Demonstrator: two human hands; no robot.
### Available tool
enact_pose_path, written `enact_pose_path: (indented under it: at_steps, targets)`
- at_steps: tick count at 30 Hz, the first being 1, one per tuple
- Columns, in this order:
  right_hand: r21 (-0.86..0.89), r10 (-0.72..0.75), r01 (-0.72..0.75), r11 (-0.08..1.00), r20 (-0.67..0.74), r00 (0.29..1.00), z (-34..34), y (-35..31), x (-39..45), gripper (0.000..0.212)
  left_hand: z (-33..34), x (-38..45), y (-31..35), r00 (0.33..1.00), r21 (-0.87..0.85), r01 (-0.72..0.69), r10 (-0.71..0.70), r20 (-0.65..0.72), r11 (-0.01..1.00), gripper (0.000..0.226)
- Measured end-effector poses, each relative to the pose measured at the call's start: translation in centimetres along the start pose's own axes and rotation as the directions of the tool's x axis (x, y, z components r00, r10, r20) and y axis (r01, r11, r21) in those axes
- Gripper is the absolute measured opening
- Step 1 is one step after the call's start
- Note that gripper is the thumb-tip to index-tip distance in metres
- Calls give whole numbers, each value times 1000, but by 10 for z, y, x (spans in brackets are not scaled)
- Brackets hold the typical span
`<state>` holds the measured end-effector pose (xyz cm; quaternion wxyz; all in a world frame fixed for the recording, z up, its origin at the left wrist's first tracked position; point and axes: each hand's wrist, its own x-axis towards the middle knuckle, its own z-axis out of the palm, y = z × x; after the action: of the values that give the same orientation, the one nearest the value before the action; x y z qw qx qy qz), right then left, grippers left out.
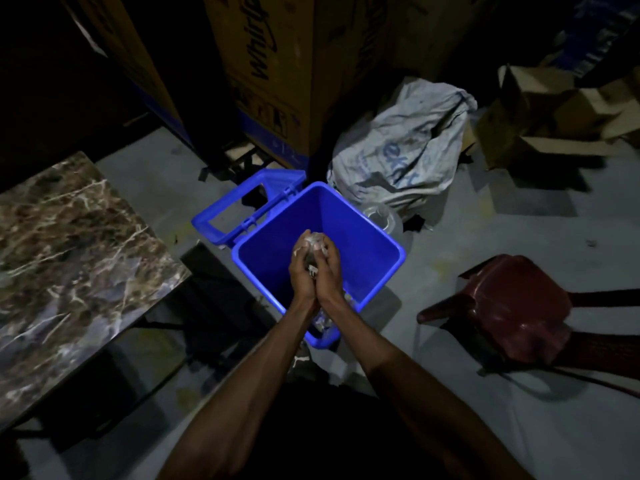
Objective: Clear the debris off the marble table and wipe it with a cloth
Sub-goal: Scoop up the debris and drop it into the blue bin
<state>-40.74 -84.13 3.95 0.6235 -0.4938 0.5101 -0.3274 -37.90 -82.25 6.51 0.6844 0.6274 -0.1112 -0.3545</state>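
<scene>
Both my hands are pressed together over the open blue bin [363, 220]. My left hand [302, 271] and my right hand [329, 273] cup a wad of pale crumpled debris [313, 242] between them, fingers curled round it. The bin's blue lid frame [242, 206] hangs open at its far left side. Some pale scraps [322, 320] show inside the bin below my wrists. The brown-veined marble table [69, 244] stands at the left, its visible top bare. No cloth is visible.
Tall cardboard boxes [263, 81] rise behind the bin. A crumpled white sack [405, 150] and a clear plastic container [381, 216] lie at the bin's far right. A dark red plastic chair [512, 306] stands on the right, torn cardboard [554, 116] at the back right.
</scene>
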Motion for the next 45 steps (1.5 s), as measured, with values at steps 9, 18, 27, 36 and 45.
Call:
enact_pose_path:
  at_steps: [9, 18, 27, 36, 45]
  targets:
    - [-158, 51, -27, 987, 149, 987, -2, -7, 76, 43, -15, 68, -34, 972, -19, 199, -200, -119, 980, 40]
    - [-363, 171, -47, 931, 318, 933, -58, 18, 159, 44, -10, 76, -67, 903, -11, 285, -273, -331, 958, 43]
    - [-524, 307, 38, 851, 555, 773, -96, 18, 198, 31, 38, 26, -96, 737, -107, 312, -312, -599, 944, 32]
    - [-515, 320, 250, 820, 775, 546, -93, 3, 142, 26, 40, -21, -92, 804, 153, 295, -158, -573, 943, 22]
    - [-463, 315, 394, 794, 868, 384, -68, 18, 48, 19, -19, -113, -102, 686, 72, 213, -97, -721, 974, 20]
